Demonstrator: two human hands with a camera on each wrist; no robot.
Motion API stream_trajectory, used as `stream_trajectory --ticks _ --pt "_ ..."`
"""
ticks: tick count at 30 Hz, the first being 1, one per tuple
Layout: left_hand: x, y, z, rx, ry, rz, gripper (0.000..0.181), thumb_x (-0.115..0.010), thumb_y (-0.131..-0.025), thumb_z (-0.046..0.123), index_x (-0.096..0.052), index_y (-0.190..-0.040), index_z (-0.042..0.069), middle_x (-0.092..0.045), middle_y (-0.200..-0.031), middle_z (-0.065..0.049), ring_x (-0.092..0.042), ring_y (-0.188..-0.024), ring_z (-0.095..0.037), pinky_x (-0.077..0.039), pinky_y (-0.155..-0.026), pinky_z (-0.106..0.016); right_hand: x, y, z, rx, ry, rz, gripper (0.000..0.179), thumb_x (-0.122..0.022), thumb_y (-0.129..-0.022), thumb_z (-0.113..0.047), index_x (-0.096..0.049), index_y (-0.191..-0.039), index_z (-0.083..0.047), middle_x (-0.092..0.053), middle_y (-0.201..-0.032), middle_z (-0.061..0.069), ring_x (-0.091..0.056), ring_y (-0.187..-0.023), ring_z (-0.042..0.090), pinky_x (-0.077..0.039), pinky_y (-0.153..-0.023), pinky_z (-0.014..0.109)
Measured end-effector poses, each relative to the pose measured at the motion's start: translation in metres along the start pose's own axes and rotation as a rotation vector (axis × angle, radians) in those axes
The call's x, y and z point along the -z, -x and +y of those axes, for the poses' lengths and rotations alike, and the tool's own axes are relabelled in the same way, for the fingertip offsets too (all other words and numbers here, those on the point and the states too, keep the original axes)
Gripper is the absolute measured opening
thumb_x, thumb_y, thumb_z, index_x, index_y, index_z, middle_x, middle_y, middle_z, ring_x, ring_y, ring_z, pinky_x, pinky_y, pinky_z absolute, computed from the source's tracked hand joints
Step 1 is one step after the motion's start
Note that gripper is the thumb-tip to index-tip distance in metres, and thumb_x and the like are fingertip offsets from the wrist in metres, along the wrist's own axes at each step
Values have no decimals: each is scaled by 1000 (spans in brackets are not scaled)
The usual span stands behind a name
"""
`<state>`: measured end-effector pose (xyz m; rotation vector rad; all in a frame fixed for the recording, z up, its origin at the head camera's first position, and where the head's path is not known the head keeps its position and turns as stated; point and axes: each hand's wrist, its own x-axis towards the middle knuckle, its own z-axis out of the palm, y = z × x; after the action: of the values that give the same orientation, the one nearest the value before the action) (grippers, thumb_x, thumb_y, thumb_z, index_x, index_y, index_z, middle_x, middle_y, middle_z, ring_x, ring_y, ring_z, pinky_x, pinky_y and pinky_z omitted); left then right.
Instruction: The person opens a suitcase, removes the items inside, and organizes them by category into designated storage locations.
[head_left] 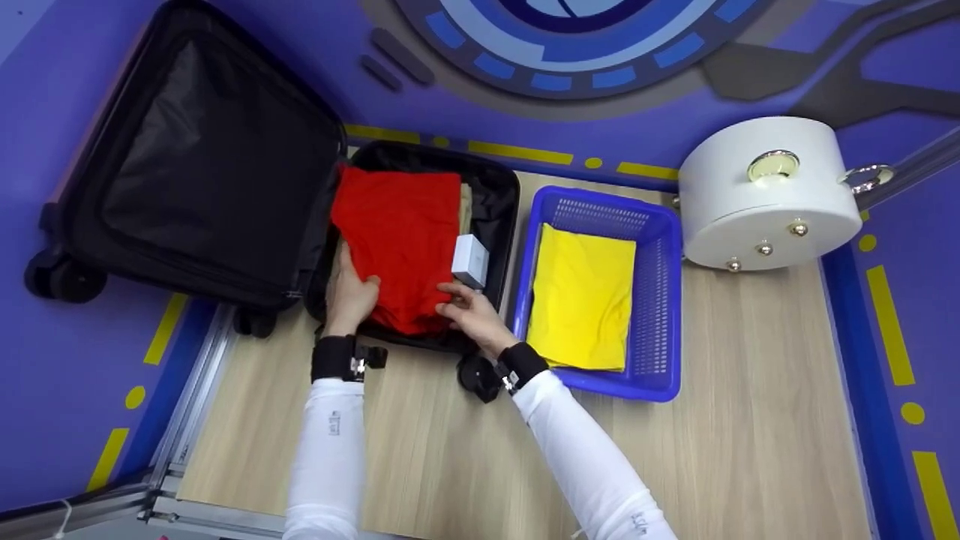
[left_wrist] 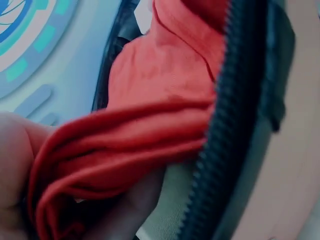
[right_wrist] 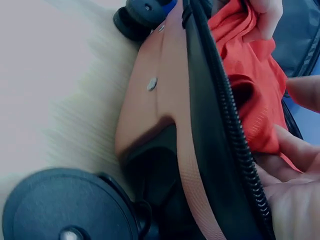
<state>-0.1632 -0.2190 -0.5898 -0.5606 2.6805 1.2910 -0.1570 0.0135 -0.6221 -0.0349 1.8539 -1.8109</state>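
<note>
Okay so both your hands are busy on the red cloth (head_left: 401, 240), which lies in the packing half of the open suitcase (head_left: 501, 196), right in front of and between them. Your left hand (head_left: 350, 296) has its near left edge gripped, and the left wrist view shows a few layers folded over between thumb and fingers. Your right hand (head_left: 476, 319) pinches the near right corner, thumb and fingers on either side of the fabric, with another finger reaching out apart from that pinch.

The cloth spreads away from you past both hands, mostly flat at the far end and more rumpled on the near side by your fingers. A bit of tan cloth (head_left: 466, 206) peeks out from under its right edge, beyond your right hand. Just past your right fingertips there's a small white box (head_left: 470, 260), sitting tilted against that same side. The suitcase's zip edge runs close by both hands, and one black wheel (head_left: 478, 377) sticks out on the near side, just below your right hand.

Off to the left of your left hand the suitcase lid (head_left: 225, 165) stands open. Right of your right hand is a blue basket (head_left: 670, 379) on the table (head_left: 435, 457), with a folded yellow cloth (head_left: 581, 300) inside. Farther right there's a round white case (head_left: 772, 187) with gold handles.
</note>
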Motion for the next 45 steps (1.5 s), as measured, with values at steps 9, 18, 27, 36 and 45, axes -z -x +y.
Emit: stream_trajectory --ticks 9,18,27,36,45 --pt "8 15 22 -110 42 -17 84 -53 -94 6 -22 -166 35 -33 -167 -12 -38 -53 -17 -36 -53 -32 -2 0 2 49 -95 150 46 -72 -96 -13 -52 -135 0 -56 -101 6 -56 -78 13 -43 -63 23" --pt "13 25 35 -174 261 -57 65 -48 -97 2 -41 -161 16 -32 -167 -12 -26 -49 -7 -32 -54 -25 1 -2 -2 44 57 108 62 -71 -98 -25 -49 -154 -10 -47 -155 13 -46 -136 24 -34 -116 37" --pt "9 30 41 -274 310 -10 69 -51 -95 -1 -38 -161 14 -15 -174 -2 -35 -52 -8 -30 -53 -23 3 3 -2 95 -15 86 79 -57 -92 1 -34 -164 -23 -31 -167 7 -55 -99 16 -44 -84 25" --pt "6 40 49 -325 367 26 69 -50 -94 -4 -36 -161 8 -18 -173 2 -40 -61 -8 -32 -55 -22 13 15 -33 190 20 161 78 -51 -89 6 -35 -163 -16 -28 -169 10 -56 -98 12 -41 -70 19" --pt "-4 48 66 -401 392 61 74 -51 -89 -8 -35 -160 4 -18 -173 -5 -31 -149 -18 -33 -69 -26 31 24 -60 192 8 247 72 -52 -84 6 -40 -155 5 -26 -170 16 -24 -156 24 -28 -117 30"
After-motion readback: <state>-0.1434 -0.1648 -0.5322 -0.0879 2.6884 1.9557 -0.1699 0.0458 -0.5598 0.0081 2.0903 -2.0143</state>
